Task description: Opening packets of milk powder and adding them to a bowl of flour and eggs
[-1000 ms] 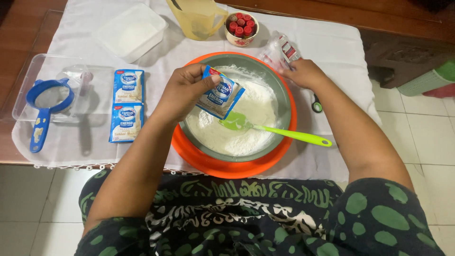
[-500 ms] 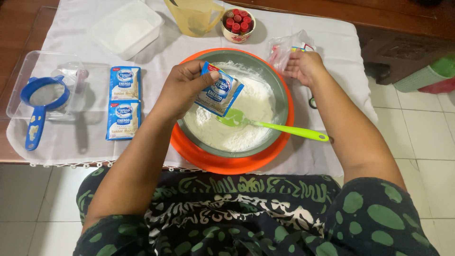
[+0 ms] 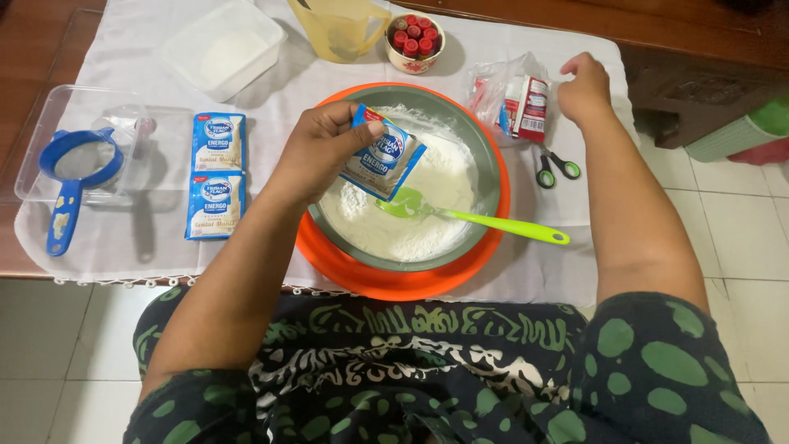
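Observation:
My left hand [image 3: 316, 152] grips a small blue-and-white sachet [image 3: 385, 158], holding it tilted over a grey metal bowl [image 3: 486, 168] of white flour. The bowl sits inside an orange basin [image 3: 386, 281]. A green spatula [image 3: 468, 217] rests in the flour, its handle pointing right. My right hand [image 3: 585, 89] hovers to the right of the bowl with the fingers curled and nothing in them, just beside a clear bag with a red-and-white packet [image 3: 516, 103] and above green-handled scissors [image 3: 557, 168].
Two more blue-and-white sachets [image 3: 217, 174] lie left of the bowl. A blue sieve [image 3: 76, 173] sits in a clear tray [image 3: 33, 156]. At the back are a white plastic container [image 3: 220, 48], a yellow jug [image 3: 339, 29] and a small bowl of red things [image 3: 413, 34].
My right hand has lifted off the bowl's right rim and moved right and back, past the clear bag. The left hand keeps the sachet over the flour.

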